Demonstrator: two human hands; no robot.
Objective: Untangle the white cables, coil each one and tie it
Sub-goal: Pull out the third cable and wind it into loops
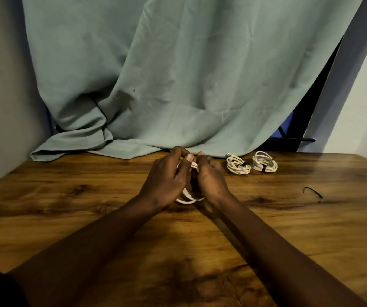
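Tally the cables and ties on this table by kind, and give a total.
Tied white cable coils: 2
White cable held by left hand and right hand: 1
Loose black tie: 1
Total: 4

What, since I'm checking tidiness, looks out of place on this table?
Only a loose black tie lies alone at the table's right, apart from the two tied coils. It probably awaits the cable that the left hand and right hand hold. Nothing looks damaged.
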